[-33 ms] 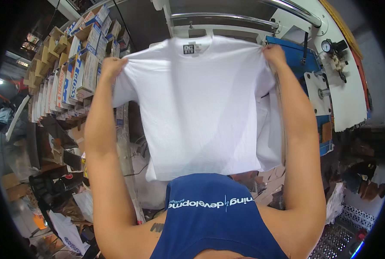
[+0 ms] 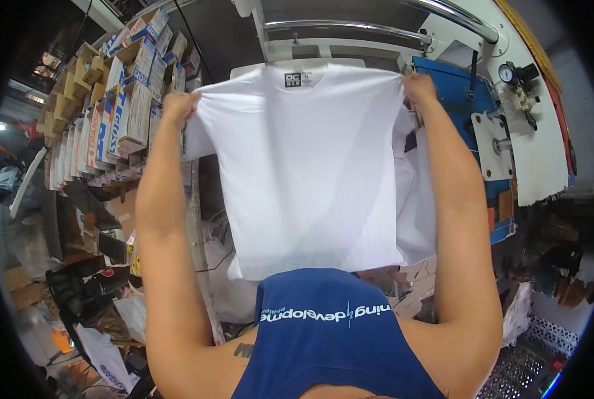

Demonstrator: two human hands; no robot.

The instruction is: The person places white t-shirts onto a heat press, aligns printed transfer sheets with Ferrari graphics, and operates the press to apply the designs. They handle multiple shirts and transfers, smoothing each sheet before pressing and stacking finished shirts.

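Both hands closed in a grip, fabric pinched. Left hand [image 2: 180,110] has the white T-shirt [image 2: 303,166] at its left shoulder, near the sleeve seam; right hand [image 2: 420,90] has the matching spot on the right. Arms out front, roughly parallel, hands well apart, so the shoulder line is pulled fairly taut between them.

Shirt is front and center, collar away from the person, hem toward the body. Dark neck label [image 2: 292,80] shows inside the collar. Soft vertical folds down the body, sleeves hanging loose below the grips. Hem reaches the navy sleeveless top [image 2: 337,332] in view; can't tell if they touch.

More white cloth [image 2: 418,199] shows beside the shirt, between it and the right forearm. Can't tell if it's a separate garment.

Beyond the collar: white machine frame [image 2: 287,50] with a chrome bar [image 2: 343,26] across it. Right of the right hand: blue panel [image 2: 446,83], white bracket [image 2: 491,146] mounted over it, round pressure gauge [image 2: 506,72] further right on a white plate [image 2: 540,146].

Left of the left hand: long cardboard boxes [image 2: 134,116] racked in rows, several with open ends. Thin black cable [image 2: 215,267] runs just left of the hem. Lower right, near the edge: dark perforated mat [image 2: 516,372].
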